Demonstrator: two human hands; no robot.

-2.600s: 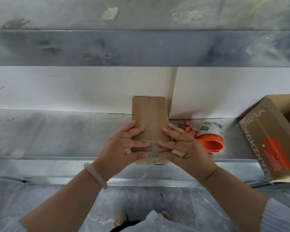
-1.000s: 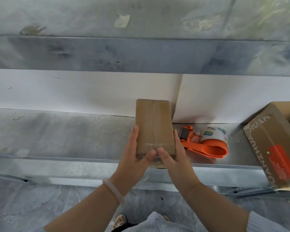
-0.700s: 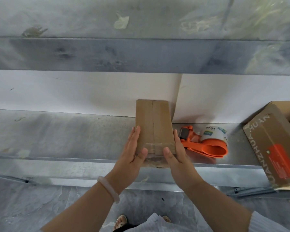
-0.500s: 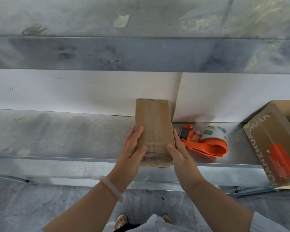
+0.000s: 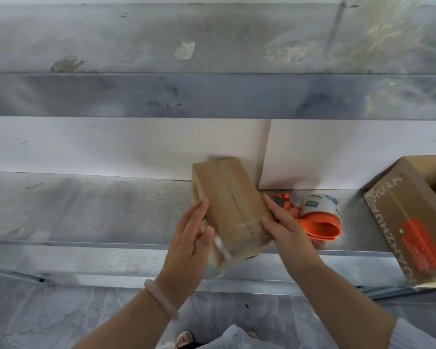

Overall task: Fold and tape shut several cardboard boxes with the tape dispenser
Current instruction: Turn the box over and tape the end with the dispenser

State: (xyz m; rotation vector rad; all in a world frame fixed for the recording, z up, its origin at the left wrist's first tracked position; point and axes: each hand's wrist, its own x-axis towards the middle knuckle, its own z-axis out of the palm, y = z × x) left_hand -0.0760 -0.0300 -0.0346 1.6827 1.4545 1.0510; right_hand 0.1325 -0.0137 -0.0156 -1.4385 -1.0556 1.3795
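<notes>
Your left hand [image 5: 191,238], a pale bracelet [image 5: 161,301] on its wrist, lies flat with straight fingers against the left side of the small box [image 5: 230,205]. You hold that box tilted at the middle of the worktop [image 5: 86,210], its near end jutting past the front edge. Its flaps are closed, with clear tape along the top seam and over the near end. Your right hand [image 5: 285,227] grips its right side, thumb on the top face. Just beside that hand the orange tape dispenser [image 5: 317,217] lies on the worktop. At the right edge sits a large box [image 5: 410,222] with an orange label, tipped and open; you cannot tell what it contains.
</notes>
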